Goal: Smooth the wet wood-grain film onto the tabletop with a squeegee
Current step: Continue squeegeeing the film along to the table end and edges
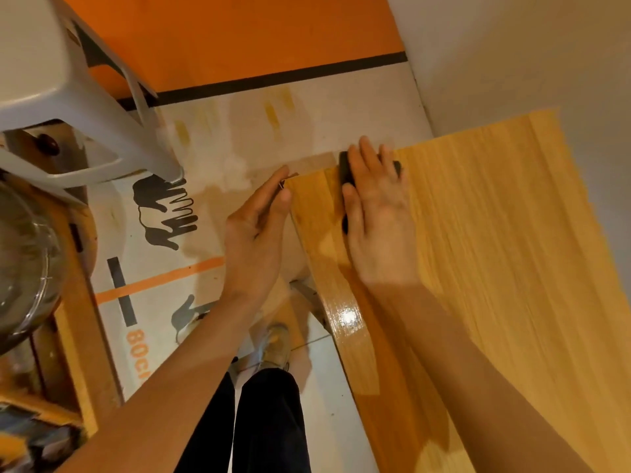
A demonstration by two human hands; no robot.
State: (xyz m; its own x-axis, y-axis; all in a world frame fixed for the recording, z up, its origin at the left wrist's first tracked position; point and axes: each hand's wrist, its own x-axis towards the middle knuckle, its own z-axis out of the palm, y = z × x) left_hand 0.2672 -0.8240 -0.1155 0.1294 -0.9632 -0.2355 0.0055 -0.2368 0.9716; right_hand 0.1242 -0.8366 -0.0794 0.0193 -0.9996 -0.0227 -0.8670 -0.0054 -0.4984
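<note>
The wood-grain film (485, 240) covers the tabletop on the right, glossy and wet along its left strip. My right hand (377, 213) lies flat on the film near the far left corner, pressing down a black squeegee (345, 172) that shows under the fingers and at the thumb. My left hand (259, 227) stands edge-on against the table's left side, its fingertips at the film's corner pinching a thin flap of film or backing there.
A grey plastic stool (68, 97) stands at the upper left. A glass bowl (24, 261) sits on a wooden shelf at the far left. Printed sheeting (164, 268) covers the floor. My legs and a shoe show below. A white wall rises at the right.
</note>
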